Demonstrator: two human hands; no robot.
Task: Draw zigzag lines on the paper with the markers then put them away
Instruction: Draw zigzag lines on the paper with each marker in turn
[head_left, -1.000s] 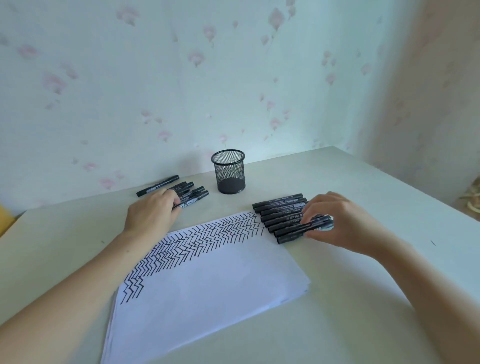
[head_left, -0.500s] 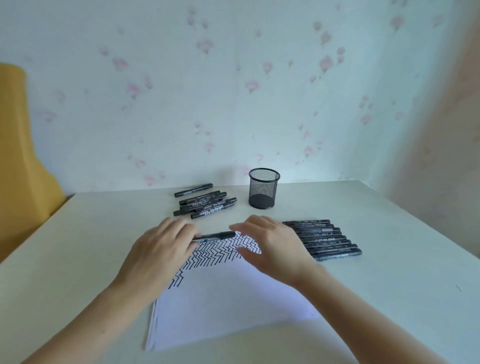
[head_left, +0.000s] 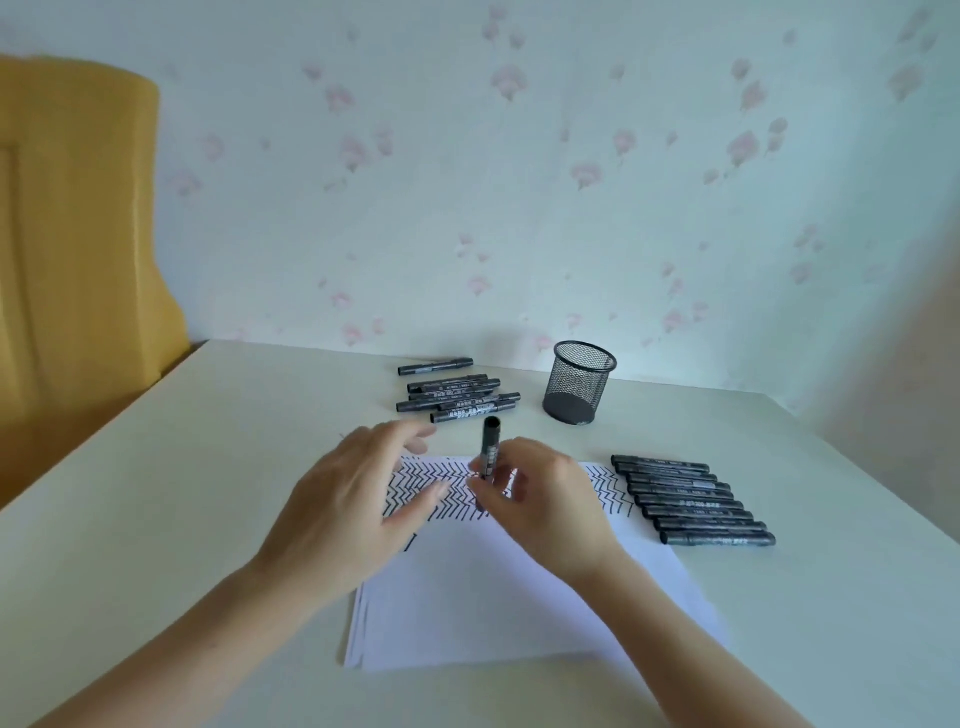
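Two marker groups (head_left: 454, 395) flanking mesh cup (head_left: 579, 384)

black marker (head_left: 490, 451) upright over paper (head_left: 519, 587), zigzag rows along its 12 o'clock edge. marker row (head_left: 693, 501) at 3 o'clock, loose markers (head_left: 457, 395) at 12.

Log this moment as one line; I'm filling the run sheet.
phase: drawing | right hand: grip on upright marker above paper | left hand: open, empty | mesh pen cup: empty
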